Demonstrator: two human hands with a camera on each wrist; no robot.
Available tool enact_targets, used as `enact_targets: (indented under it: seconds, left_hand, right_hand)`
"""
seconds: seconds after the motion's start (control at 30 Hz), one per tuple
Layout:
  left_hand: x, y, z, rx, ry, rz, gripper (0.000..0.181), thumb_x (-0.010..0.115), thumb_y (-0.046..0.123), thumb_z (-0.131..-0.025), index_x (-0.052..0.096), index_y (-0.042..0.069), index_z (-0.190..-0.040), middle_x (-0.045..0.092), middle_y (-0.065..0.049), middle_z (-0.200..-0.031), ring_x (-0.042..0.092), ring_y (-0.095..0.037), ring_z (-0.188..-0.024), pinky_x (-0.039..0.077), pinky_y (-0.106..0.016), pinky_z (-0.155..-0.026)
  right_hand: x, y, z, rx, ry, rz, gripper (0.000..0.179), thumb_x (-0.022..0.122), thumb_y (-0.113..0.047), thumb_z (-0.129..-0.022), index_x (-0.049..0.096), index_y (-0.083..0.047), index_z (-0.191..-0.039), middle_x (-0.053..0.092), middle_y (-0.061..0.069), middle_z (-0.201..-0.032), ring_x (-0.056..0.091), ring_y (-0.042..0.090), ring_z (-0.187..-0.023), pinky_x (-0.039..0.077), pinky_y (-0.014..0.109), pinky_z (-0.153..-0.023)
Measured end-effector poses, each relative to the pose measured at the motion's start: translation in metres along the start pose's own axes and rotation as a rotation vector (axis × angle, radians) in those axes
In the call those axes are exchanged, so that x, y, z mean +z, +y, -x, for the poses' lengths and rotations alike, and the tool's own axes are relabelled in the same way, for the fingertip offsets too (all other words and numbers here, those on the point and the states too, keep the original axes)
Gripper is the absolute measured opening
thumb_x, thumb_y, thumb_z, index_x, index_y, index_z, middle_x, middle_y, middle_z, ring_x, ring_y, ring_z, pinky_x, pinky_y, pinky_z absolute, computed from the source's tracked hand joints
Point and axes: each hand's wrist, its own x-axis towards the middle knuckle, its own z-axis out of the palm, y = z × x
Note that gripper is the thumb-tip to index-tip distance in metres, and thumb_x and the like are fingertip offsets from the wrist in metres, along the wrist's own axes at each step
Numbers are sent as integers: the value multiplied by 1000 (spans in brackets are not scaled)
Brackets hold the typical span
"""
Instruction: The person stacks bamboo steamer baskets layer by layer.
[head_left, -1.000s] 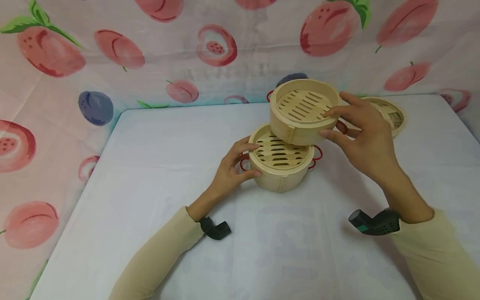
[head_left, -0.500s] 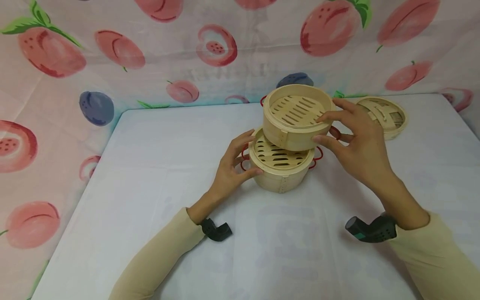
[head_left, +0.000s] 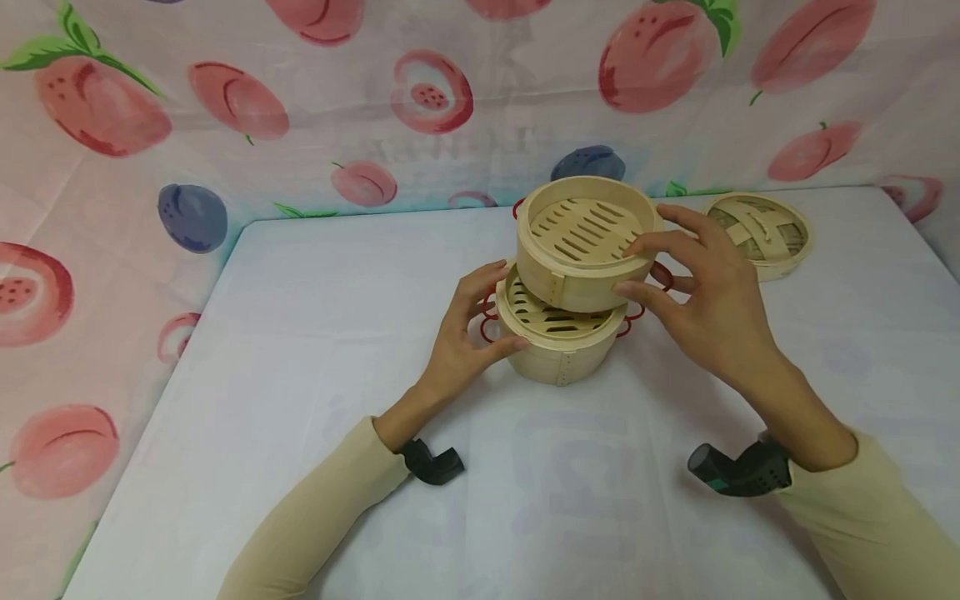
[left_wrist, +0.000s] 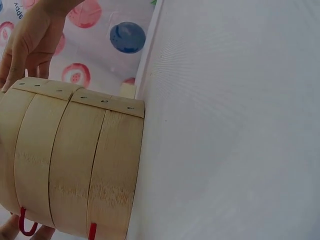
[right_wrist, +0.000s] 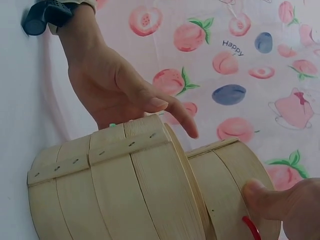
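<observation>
A bamboo steamer basket (head_left: pixel 592 292) with a slatted base and red loop handles is pinched by my right hand (head_left: pixel 708 308) at its right side, thumb outside and a finger over the rim. It sits slightly tilted above a lower stack of steamer baskets (head_left: pixel 562 365), covering the back of its slatted top; whether the two touch, I cannot tell. My left hand (head_left: pixel 465 333) holds the stack's left side, thumb at the front and fingers behind. In the left wrist view, the stack (left_wrist: pixel 75 155) shows two riveted seams. The right wrist view shows my right thumb (right_wrist: pixel 257 192) on the upper basket.
A round woven bamboo lid (head_left: pixel 791 250) with a strap handle lies at the back right of the white-covered table (head_left: pixel 300 350). A fruit-printed curtain (head_left: pixel 510 92) hangs behind and to the left. Black cameras (head_left: pixel 738 471) are strapped to both wrists.
My right hand has brought the upper basket left, down and nearer over the stack. More of the lid shows now. The left hand and the stack have hardly moved.
</observation>
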Motion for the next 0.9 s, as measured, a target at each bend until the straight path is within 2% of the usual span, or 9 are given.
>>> enact_targets:
  seconds: [0.13, 0.23, 0.37, 0.5, 0.7, 0.9]
  left_hand:
    - [0, -2, 1, 3, 4, -13, 75, 72, 34, -83, 34, -7, -134, 36, -30, -139, 38, -32, -131, 37, -56, -98]
    - [0, -13, 3, -3, 10, -29, 79, 74, 33, -80, 34, -4, -137, 36, -25, -141, 40, -31, -129, 37, -51, -100]
    - [0, -29, 6, -7, 24, -50, 85, 74, 39, -76, 34, 1, -141, 37, -16, -144, 42, -30, -127, 36, -50, -101]
    - [1, -31, 6, -2, 33, -42, 84, 77, 34, -77, 33, 7, -144, 36, -13, -145, 41, -27, -128, 35, -55, -101]
    - [0, -28, 6, -8, 29, -35, 86, 82, 20, -77, 31, 14, -147, 31, -12, -149, 42, -28, -128, 37, -53, -99]
    - [0, -28, 5, 18, 34, -17, 90, 83, 18, -76, 29, 23, -148, 21, -11, -154, 45, -31, -126, 41, -48, -93]
  right_hand:
    - [0, -3, 2, 2, -9, 8, 33, 84, -2, -70, 68, -3, -98, 47, 15, -136, 55, 23, -97, 40, 2, -73]
    - [0, -5, 3, 7, -18, 17, 33, 85, -4, -70, 68, -4, -98, 47, 15, -135, 55, 24, -100, 44, 7, -72]
    - [-1, -8, 4, 15, -35, 23, 34, 85, -5, -69, 68, -3, -99, 48, 17, -133, 53, 29, -113, 51, 26, -71]
    - [-2, -10, 4, 21, -56, 15, 35, 85, -5, -69, 67, -3, -100, 48, 18, -132, 49, 32, -119, 52, 40, -70]
    - [-3, -13, 5, 11, -73, 11, 35, 85, -4, -68, 67, -4, -99, 48, 18, -131, 50, 33, -116, 53, 41, -69]
    - [-2, -15, 5, -18, -78, 2, 38, 86, -3, -66, 67, -3, -100, 50, 18, -129, 52, 30, -115, 52, 33, -70]
